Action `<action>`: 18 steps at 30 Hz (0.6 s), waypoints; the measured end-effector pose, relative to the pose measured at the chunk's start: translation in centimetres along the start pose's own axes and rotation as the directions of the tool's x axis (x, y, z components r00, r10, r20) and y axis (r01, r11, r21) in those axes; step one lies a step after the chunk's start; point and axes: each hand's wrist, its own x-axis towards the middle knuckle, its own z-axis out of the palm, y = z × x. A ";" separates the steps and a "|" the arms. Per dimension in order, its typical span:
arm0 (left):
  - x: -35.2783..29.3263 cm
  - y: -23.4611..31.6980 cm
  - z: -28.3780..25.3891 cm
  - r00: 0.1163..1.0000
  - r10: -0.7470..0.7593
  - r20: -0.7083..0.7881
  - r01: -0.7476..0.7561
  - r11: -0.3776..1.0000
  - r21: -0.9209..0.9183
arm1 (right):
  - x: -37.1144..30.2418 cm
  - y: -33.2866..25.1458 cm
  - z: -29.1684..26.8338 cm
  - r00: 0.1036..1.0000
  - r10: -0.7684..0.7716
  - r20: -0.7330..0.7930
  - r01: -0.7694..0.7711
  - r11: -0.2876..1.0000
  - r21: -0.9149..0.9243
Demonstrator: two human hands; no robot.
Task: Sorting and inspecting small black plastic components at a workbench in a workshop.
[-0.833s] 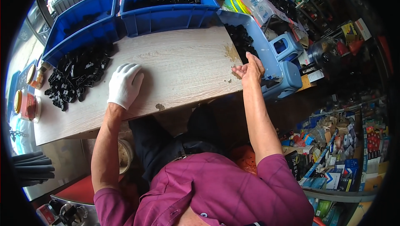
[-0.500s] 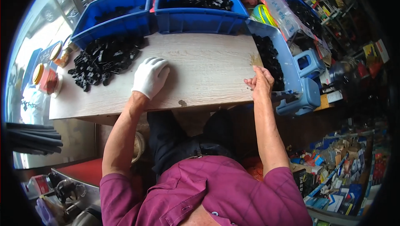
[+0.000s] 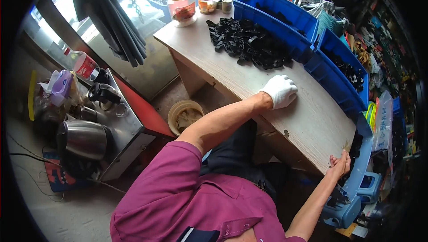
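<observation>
My left hand [image 3: 281, 91], in a white knit glove, rests on the pale wooden table [image 3: 307, 112] near its front edge. Its fingers are curled under, and whatever they might hold is hidden. Beyond it lies a heap of small black plastic parts [image 3: 252, 43], apart from the glove. My bare right hand [image 3: 339, 164] is at the table's right end, beside a light blue bin [image 3: 364, 153] with more black parts. Its fingers are curled in, and I see nothing in them.
Two blue crates [image 3: 276, 25] [image 3: 339, 77] holding black parts line the table's far side. Lidded jars [image 3: 182, 8] stand at the far left corner. On the left, a side cabinet carries a steel kettle [image 3: 84, 139]. A bucket [image 3: 182, 112] is on the floor.
The view has swung to the left, bringing the side cabinet and kettle in. On the table, both hands stay about where they were; the left looks more closed.
</observation>
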 end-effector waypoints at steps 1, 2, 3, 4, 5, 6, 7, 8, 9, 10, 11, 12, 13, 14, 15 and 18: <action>0.1 0.0 -0.1 1.000 -0.003 -0.005 0.003 1.000 0.003 | 0.3 0.2 -0.1 1.000 -0.010 0.007 0.010 1.000 -0.007; 0.1 0.0 -0.1 1.000 -0.003 -0.015 0.003 1.000 -0.002 | 0.3 0.3 0.0 1.000 -0.012 0.019 0.012 1.000 0.000; 0.0 0.0 -0.1 1.000 -0.003 -0.021 0.003 1.000 0.010 | 0.4 0.3 0.1 1.000 -0.012 0.002 0.012 1.000 -0.006; 0.0 0.0 -0.1 1.000 -0.018 -0.020 0.018 1.000 0.007 | 0.5 0.3 0.1 1.000 -0.013 -0.019 0.013 1.000 -0.009; 0.1 0.2 0.2 1.000 -0.023 -0.019 0.023 1.000 0.000 | 0.5 0.2 -0.1 1.000 -0.010 -0.019 0.010 1.000 -0.008; 0.0 0.2 0.2 0.999 -0.019 -0.031 0.019 1.000 -0.004 | 0.5 0.2 0.0 1.000 -0.017 -0.024 0.017 1.000 0.010; 0.0 0.2 0.1 0.999 -0.027 -0.024 0.027 1.000 -0.004 | 0.4 0.3 0.0 1.000 -0.002 -0.021 0.002 1.000 -0.001; -0.1 0.1 0.2 0.999 -0.035 -0.016 0.035 0.999 -0.005 | 0.3 0.3 0.1 1.000 0.015 -0.018 -0.015 1.000 -0.012; -0.2 0.0 0.2 0.999 -0.035 -0.016 0.035 0.999 0.006 | 0.3 0.3 0.1 1.000 0.019 -0.012 -0.020 0.999 -0.025; -0.3 0.0 0.3 0.999 -0.032 -0.025 0.032 0.999 0.006 | 0.2 0.3 0.1 1.000 0.013 -0.020 -0.013 1.000 -0.009; -0.2 0.3 0.2 0.999 -0.028 -0.032 0.028 1.000 0.000 | 0.2 0.4 -0.3 1.000 0.005 -0.002 -0.005 1.000 -0.008; -0.1 0.5 0.2 0.999 -0.031 -0.020 0.031 1.000 -0.002 | 0.2 0.5 -0.5 1.000 -0.003 0.016 0.003 1.000 -0.007; 0.0 0.6 0.1 1.000 -0.013 -0.023 0.013 1.000 -0.006 | 0.4 0.6 -0.5 1.000 -0.007 0.012 0.008 1.000 -0.011; 0.0 0.5 0.0 1.000 -0.020 -0.021 0.020 1.000 -0.008 | 0.3 0.7 -0.4 1.000 -0.007 0.014 0.007 1.000 0.000; 0.0 0.4 -0.1 0.999 -0.029 -0.019 0.029 1.000 -0.011 | 0.3 0.7 -0.4 1.000 -0.007 0.017 0.007 1.000 0.011; -0.2 0.1 0.0 0.999 -0.033 -0.033 0.032 0.999 -0.013 | 0.2 0.8 0.1 1.000 0.009 0.016 -0.009 1.000 -0.005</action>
